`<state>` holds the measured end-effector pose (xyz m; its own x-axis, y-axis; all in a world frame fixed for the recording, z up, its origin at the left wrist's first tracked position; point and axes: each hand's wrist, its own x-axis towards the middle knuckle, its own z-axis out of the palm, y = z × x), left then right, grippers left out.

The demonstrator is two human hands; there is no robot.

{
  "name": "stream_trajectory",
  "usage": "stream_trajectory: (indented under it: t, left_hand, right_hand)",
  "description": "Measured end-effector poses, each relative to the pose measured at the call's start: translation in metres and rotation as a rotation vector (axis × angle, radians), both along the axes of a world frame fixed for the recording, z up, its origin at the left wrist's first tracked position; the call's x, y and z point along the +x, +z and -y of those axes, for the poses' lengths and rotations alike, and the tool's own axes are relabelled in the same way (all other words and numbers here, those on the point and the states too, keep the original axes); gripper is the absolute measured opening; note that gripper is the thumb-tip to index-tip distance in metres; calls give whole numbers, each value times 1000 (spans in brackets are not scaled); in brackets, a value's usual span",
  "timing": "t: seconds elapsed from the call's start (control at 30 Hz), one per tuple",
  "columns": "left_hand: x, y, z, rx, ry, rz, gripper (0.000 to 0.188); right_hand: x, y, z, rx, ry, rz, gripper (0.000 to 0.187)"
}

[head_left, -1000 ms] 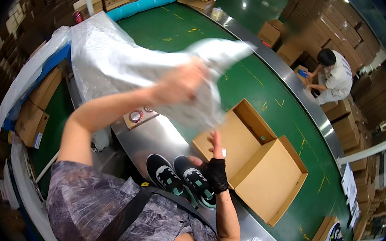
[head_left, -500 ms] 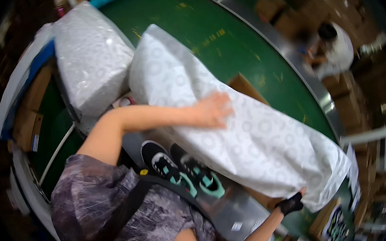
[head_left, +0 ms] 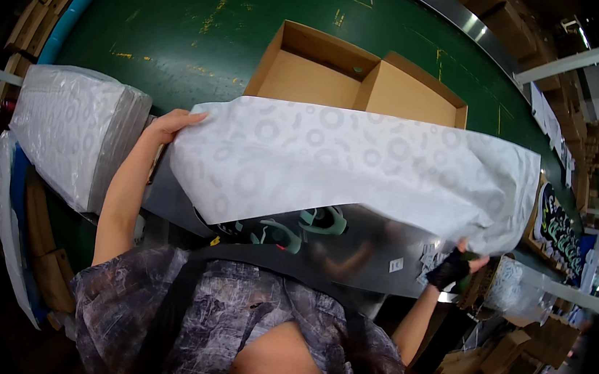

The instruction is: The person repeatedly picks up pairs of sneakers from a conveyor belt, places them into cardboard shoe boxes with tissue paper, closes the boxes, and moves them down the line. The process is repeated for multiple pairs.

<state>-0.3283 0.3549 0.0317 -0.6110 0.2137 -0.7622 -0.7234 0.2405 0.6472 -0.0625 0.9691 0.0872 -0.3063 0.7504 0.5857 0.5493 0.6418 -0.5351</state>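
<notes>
A long sheet of white wrapping paper (head_left: 332, 157) with grey ring prints stretches between my hands, folded and creased at its right end. My left hand (head_left: 177, 124) pinches its upper left corner. At the lower right edge my right hand (head_left: 454, 267), in a black fingerless glove, grips the paper; part of the grip is hidden. Under the sheet's near edge, a pair of black sneakers with mint soles (head_left: 324, 220) shows partly on the metal worktop (head_left: 371, 271). Behind the paper stands an opened brown shoebox (head_left: 318, 79), its lower part covered.
On the left is a plastic-wrapped stack of printed paper (head_left: 64, 129). A green conveyor belt (head_left: 185, 22) runs behind. At right are more sneakers in a box (head_left: 561, 233) and a clear bag of small white packets (head_left: 515, 286). Cardboard boxes (head_left: 28, 23) line the far left.
My left hand moved from the paper's middle to its left corner. The sheet came nearer and flatter, uncovering the shoebox and covering more of the sneakers. The view has turned.
</notes>
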Motion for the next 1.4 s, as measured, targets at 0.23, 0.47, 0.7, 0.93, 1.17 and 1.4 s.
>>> stream_trajectory:
  t: [0.23, 0.47, 0.7, 0.93, 1.17, 1.4]
  left_hand:
    - [-84, 23, 6, -83, 153, -706, 26]
    - [-109, 68, 29, -96, 215, -461, 62]
    - [-71, 16, 68, -161, 89, -410, 47]
    - [-145, 81, 65, -761, -164, -965, 36]
    - [-168, 149, -16, -290, -181, -751, 32]
    - [-91, 140, -130, 633, -124, -275, 45]
  right_hand:
    - [-31, 14, 214, 96, 1662, 138, 24]
    - [-20, -41, 262, 417, 1576, 767, 18]
    - [-74, 63, 252, -27, 1871, 704, 23]
    - [-162, 78, 261, 175, 1632, 264, 15]
    - [-228, -23, 313, -479, 1319, 423, 35]
    - [-219, 11, 333, -107, 1638, 936, 45]
